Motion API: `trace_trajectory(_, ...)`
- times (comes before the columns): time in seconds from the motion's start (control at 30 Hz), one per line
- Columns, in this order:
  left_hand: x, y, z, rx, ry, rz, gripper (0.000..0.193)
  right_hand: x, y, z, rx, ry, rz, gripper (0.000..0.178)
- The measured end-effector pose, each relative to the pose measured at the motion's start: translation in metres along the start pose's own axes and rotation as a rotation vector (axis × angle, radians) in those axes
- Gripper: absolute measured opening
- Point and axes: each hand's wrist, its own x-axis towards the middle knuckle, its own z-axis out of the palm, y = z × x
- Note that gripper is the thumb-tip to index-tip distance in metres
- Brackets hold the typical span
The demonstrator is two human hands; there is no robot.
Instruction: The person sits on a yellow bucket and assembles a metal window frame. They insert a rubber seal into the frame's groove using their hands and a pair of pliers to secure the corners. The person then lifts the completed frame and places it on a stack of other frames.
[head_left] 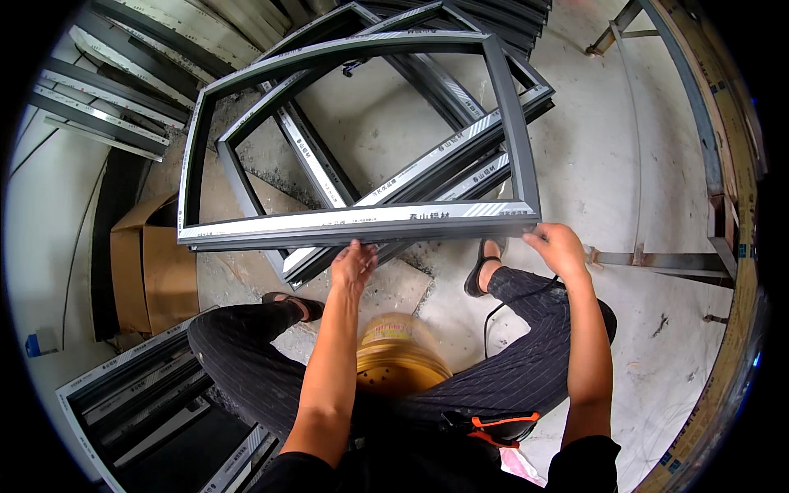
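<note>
A grey metal window frame (362,223) with white protective film lies on top of several like frames that are stacked at crossing angles. My left hand (353,264) is closed at the middle of its near rail, with the fingertips against the outer edge. At the near right corner my right hand (557,249) pinches the same frame, thumb and fingers together. Lower in the pile, another frame (419,168) shows through the opening of the top one, turned at a slant.
Between my legs is a yellow bucket (394,361), and an orange-handled tool (503,427) rests at my lap. More frames (123,370) stand at lower left, near a cardboard box (168,267). Long metal profiles (123,99) lean at far left. A metal stand (682,263) borders the right.
</note>
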Motion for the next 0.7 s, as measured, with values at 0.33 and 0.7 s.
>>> trace_trajectory(0.33,-0.010,-0.034,0.042,0.120,0.061,0.018,0.017,0.000,-0.002,0.007,-0.050,0.039,-0.050,0.030)
trace_trajectory(0.7,-0.006,-0.035,0.027,0.118,0.060,0.085,0.023,0.004,-0.012,0.003,-0.065,0.002,-0.069,0.028)
